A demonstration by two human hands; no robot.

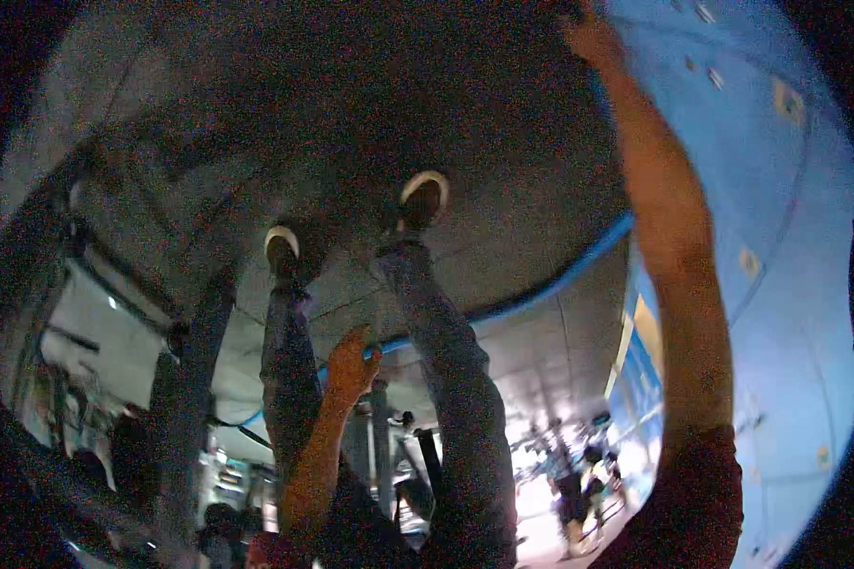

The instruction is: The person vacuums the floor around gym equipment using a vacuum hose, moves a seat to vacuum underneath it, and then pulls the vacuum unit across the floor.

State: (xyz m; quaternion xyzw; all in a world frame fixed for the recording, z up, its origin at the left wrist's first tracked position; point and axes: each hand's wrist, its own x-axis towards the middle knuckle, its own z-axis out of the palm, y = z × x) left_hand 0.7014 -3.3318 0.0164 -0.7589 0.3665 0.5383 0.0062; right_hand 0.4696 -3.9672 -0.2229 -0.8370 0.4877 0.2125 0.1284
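My left hand (351, 368) hangs in front of my legs, near a blue line along the dark floor. Its thumb and fingers look apart, with nothing seen between them. My right arm stretches far forward beside a large light blue surface (769, 237). At its end, my right hand (590, 40) is blurred and partly lost in shadow at the top of the view. Something dark shows by its fingers, but I cannot make out whether it is held.
My legs in dark trousers (446, 332) end in dark, light-rimmed shoes (425, 196) on the dark floor (522, 142). Dark posts and rails (190, 408) stand at the left. In the bright background at the lower right is a person (569, 493).
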